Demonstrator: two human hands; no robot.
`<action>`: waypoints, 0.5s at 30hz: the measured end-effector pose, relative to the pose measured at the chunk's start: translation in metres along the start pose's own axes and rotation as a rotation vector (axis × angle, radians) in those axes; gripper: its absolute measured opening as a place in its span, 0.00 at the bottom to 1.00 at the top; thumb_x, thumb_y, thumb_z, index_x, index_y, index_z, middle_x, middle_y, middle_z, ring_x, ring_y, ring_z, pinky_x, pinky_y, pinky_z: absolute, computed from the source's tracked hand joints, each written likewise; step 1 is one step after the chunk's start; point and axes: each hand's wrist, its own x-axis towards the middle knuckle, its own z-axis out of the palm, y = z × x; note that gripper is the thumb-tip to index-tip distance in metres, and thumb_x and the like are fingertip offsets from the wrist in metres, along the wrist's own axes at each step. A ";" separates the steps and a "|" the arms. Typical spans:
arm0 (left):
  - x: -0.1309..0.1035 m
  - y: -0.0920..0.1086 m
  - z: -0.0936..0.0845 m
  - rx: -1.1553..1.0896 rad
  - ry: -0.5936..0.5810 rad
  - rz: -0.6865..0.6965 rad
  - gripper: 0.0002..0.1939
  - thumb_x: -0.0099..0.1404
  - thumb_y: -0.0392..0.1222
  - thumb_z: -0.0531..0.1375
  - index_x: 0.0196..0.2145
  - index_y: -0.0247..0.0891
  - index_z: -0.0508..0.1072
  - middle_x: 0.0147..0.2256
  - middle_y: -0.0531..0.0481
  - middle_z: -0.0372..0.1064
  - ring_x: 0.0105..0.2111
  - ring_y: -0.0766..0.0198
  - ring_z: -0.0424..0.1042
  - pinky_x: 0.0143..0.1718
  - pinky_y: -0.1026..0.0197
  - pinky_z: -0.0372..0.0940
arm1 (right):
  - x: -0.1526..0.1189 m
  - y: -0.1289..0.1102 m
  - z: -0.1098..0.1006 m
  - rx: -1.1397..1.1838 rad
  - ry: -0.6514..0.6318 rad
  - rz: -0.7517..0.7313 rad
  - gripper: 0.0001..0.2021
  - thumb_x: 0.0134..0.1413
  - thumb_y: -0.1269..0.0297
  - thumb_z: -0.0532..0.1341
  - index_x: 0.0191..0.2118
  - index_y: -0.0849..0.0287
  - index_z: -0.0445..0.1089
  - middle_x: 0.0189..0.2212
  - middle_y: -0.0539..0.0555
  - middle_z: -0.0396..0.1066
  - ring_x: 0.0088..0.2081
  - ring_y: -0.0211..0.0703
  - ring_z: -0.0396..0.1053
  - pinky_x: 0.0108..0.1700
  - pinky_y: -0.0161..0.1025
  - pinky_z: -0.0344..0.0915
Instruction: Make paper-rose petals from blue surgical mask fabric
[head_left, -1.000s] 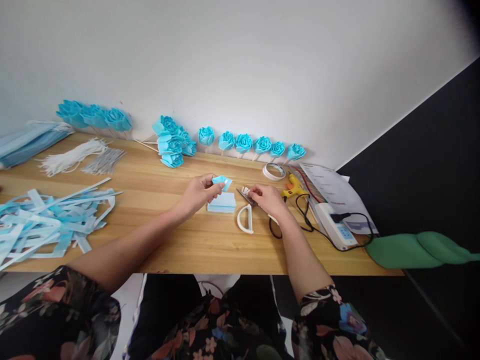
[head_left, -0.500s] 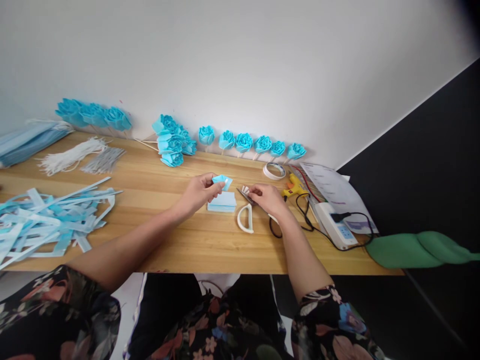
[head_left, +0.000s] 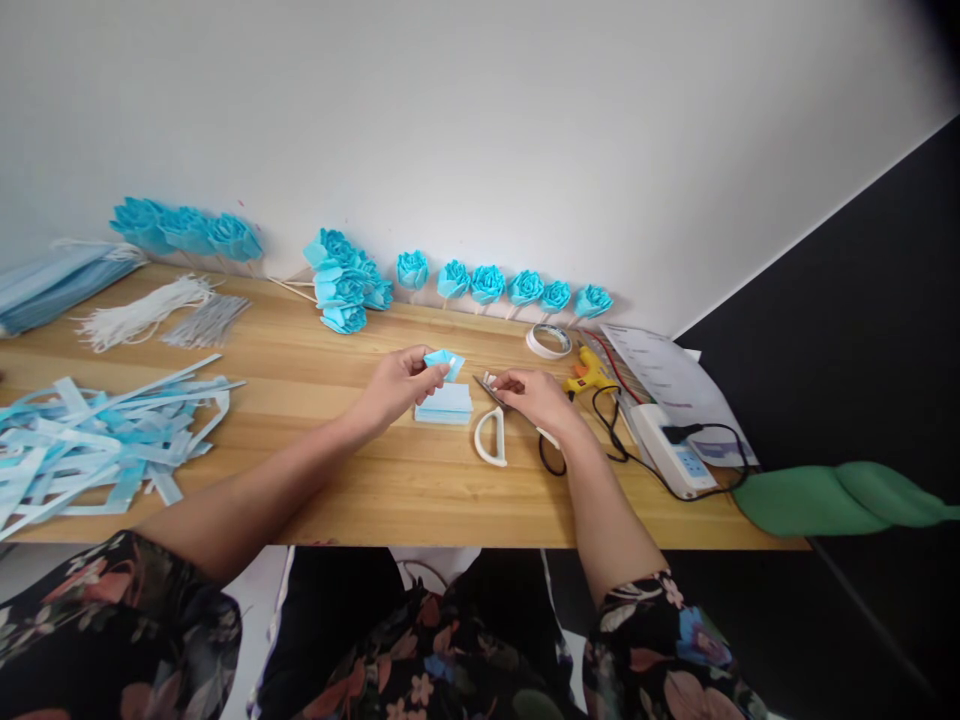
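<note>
In the head view my left hand (head_left: 405, 382) pinches a folded piece of light-blue mask fabric (head_left: 442, 358) with a small white patch on it. Just below lies a neat stack of light-blue fabric pieces (head_left: 444, 408). My right hand (head_left: 534, 392) is closed at the fingertips, by small white strips (head_left: 489, 379) at the scissor blades; it appears to pinch one of them. Under that hand rest scissors with white handles (head_left: 480, 441), partly covered by the palm.
Blue fabric flowers (head_left: 487, 285) line the wall. Cut strips (head_left: 97, 445), white cords (head_left: 146, 310), grey wires (head_left: 206, 320) and masks (head_left: 60, 280) lie left. To the right are a tape roll (head_left: 548, 341), yellow glue gun (head_left: 589, 371), power strip (head_left: 675, 455) and black cable.
My right hand has shifted very slightly at the white strips, and less of them shows. My left hand keeps its place with the folded fabric.
</note>
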 end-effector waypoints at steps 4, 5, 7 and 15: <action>0.000 -0.001 0.000 -0.001 0.000 0.004 0.14 0.56 0.48 0.62 0.24 0.35 0.67 0.20 0.55 0.63 0.17 0.73 0.59 0.18 0.67 0.54 | -0.002 -0.003 -0.003 0.028 -0.030 0.004 0.06 0.49 0.67 0.65 0.36 0.55 0.77 0.33 0.50 0.78 0.33 0.41 0.73 0.36 0.35 0.65; 0.000 -0.001 0.000 -0.001 0.000 0.006 0.14 0.56 0.48 0.62 0.24 0.35 0.67 0.20 0.55 0.63 0.17 0.73 0.59 0.19 0.67 0.54 | -0.002 -0.004 -0.004 0.037 -0.033 0.004 0.07 0.49 0.67 0.65 0.36 0.55 0.77 0.33 0.50 0.78 0.34 0.41 0.73 0.36 0.35 0.65; 0.000 -0.001 0.000 -0.001 -0.003 0.008 0.14 0.56 0.48 0.62 0.24 0.35 0.67 0.20 0.55 0.63 0.17 0.73 0.60 0.19 0.67 0.55 | -0.003 -0.005 -0.005 0.057 -0.039 0.004 0.07 0.49 0.67 0.65 0.37 0.55 0.77 0.34 0.50 0.79 0.34 0.41 0.74 0.37 0.35 0.66; 0.000 -0.001 -0.001 0.001 -0.004 0.003 0.13 0.56 0.48 0.62 0.25 0.35 0.67 0.20 0.55 0.64 0.17 0.73 0.60 0.19 0.67 0.55 | -0.001 0.002 -0.009 0.074 -0.107 -0.035 0.09 0.48 0.66 0.66 0.39 0.56 0.77 0.37 0.51 0.78 0.37 0.41 0.74 0.41 0.36 0.67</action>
